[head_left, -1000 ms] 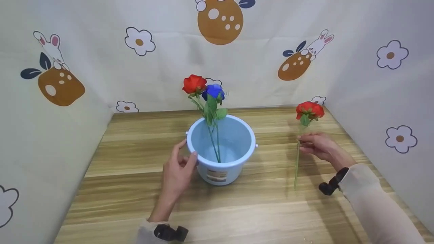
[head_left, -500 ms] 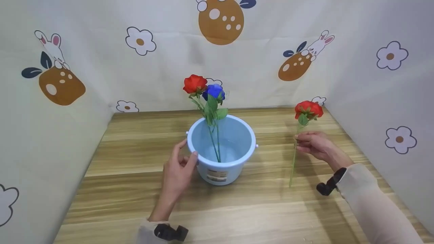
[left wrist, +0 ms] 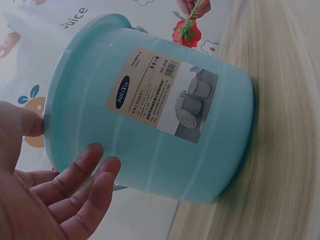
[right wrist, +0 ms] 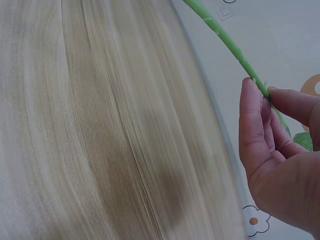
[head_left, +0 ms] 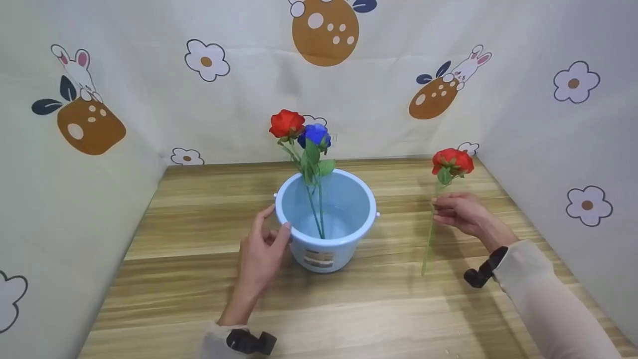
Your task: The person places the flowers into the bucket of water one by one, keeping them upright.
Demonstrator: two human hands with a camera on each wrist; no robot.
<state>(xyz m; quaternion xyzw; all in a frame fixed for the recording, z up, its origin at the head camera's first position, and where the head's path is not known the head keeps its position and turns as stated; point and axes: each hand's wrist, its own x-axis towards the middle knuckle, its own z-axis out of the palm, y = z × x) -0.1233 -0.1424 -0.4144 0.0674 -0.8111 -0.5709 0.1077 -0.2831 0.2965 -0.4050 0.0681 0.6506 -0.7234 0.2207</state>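
A light blue bucket [head_left: 325, 257] stands upright with a red rose [head_left: 287, 123] and a blue rose [head_left: 315, 135] leaning to the left inside it. At the bucket's near left rim, my left hand [head_left: 261, 254] holds on with thumb and index finger; the left wrist view shows its other fingers [left wrist: 102, 192] loosely curled beside the wall. Off to the right of the bucket, my right hand [head_left: 463, 214] pinches another red rose [head_left: 452, 162] by its green stem [right wrist: 227, 42] between thumb and fingertips. That bloom points up and the stem's lower end hangs down.
All of this is on a wood-grain table [head_left: 189, 279]. Pale cloth walls [head_left: 239, 114] printed with rabbits, fruit and flowers enclose it at the back and both sides. A printed label [left wrist: 162, 95] is on the bucket's front.
My right hand has shifted slightly left with the red rose, whose stem's lower end has swung left too. The left hand and the bucket have stayed in place.
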